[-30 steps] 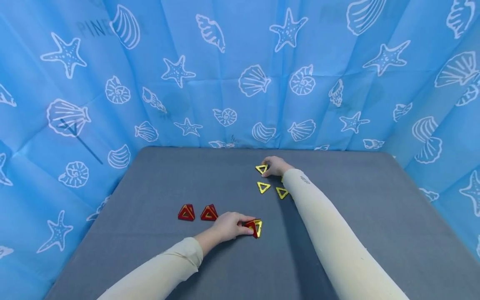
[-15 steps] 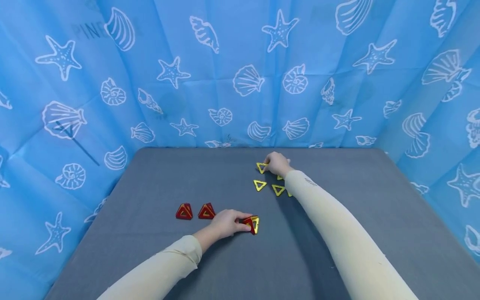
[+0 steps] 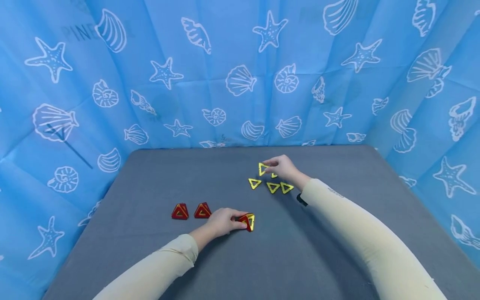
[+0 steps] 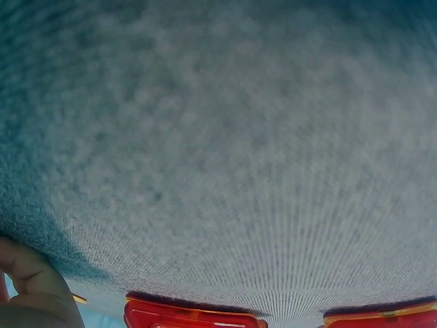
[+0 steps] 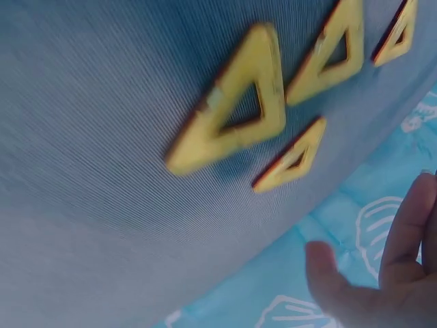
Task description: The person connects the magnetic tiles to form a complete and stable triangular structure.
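Note:
My left hand [image 3: 224, 221] grips a small red and yellow pyramid of triangle tiles [image 3: 248, 217] on the grey table, fingers behind it and thumb at the front. Farther back, my right hand [image 3: 283, 167] pinches a yellow triangle tile [image 3: 260, 169] by one side, tipped up. Several more yellow triangle tiles [image 3: 273, 187] lie flat in front of that hand, one partly covered by it in the head view. The right wrist view shows these flat tiles [image 5: 273, 102] beside the right thumb and fingers; the pinched tile is hidden there.
Two red pyramids [image 3: 183, 208] with yellow inside stand left of my left hand; their red edges [image 4: 188, 316] show low in the left wrist view. A blue curtain [image 3: 210, 96] with white shells rises behind the table. A dark object [image 3: 301, 200] sits under the right sleeve.
My right hand has tipped the yellow triangle tile up from lying flatter on the table. The left hand keeps its grip on the pyramid. The head view has swung slightly right.

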Tool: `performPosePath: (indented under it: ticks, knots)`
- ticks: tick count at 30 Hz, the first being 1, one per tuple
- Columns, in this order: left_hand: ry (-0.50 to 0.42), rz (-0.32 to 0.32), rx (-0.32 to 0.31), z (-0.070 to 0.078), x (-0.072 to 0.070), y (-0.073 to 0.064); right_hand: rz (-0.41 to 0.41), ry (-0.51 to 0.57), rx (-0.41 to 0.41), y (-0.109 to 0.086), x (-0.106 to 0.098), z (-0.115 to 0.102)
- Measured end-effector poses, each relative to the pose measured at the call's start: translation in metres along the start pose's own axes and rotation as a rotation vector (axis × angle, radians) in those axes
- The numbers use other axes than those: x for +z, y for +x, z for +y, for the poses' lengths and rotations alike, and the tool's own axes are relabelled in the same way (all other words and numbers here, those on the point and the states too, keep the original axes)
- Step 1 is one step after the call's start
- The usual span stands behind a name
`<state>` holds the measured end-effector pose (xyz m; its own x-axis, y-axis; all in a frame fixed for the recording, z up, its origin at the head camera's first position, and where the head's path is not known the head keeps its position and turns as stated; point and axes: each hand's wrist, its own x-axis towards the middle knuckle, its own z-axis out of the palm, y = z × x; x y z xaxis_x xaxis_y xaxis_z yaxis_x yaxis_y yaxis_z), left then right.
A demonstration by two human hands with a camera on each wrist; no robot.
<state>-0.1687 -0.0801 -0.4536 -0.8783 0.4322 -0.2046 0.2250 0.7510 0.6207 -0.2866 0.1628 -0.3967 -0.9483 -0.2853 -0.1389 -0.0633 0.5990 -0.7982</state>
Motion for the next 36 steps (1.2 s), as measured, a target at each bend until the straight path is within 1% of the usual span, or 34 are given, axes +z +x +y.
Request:
performPosePath:
  ticks: [4, 8, 11, 19, 26, 29, 32, 36]
  knots:
    - [0.002, -0.009, -0.007, 0.000, -0.001, 0.000, -0.010, 0.055, -0.005, -0.015, -0.001, 0.004]
    - [0.006, -0.004, -0.014, 0.000, -0.001, 0.001, -0.007, 0.060, -0.018, -0.031, -0.001, 0.004]
    - [0.007, 0.003, -0.007, 0.001, -0.002, 0.000, -0.007, 0.076, -0.003, -0.040, 0.000, 0.004]
    - [-0.008, 0.013, 0.011, 0.002, -0.004, -0.002, 0.018, 0.112, 0.037, -0.060, 0.007, 0.003]
    - [0.026, 0.058, 0.035, -0.001, -0.001, -0.002, 0.025, 0.157, 0.055, -0.075, 0.015, 0.007]
    - [0.029, 0.064, 0.036, 0.000, -0.001, -0.002, 0.027, 0.174, 0.067, -0.081, 0.021, 0.010]
    - [0.004, 0.046, 0.032, 0.000, -0.002, -0.002, 0.030, 0.194, 0.081, -0.086, 0.026, 0.011]
    - [-0.035, -0.013, 0.025, 0.001, -0.004, 0.000, 0.020, 0.196, 0.097, -0.093, 0.032, 0.013]
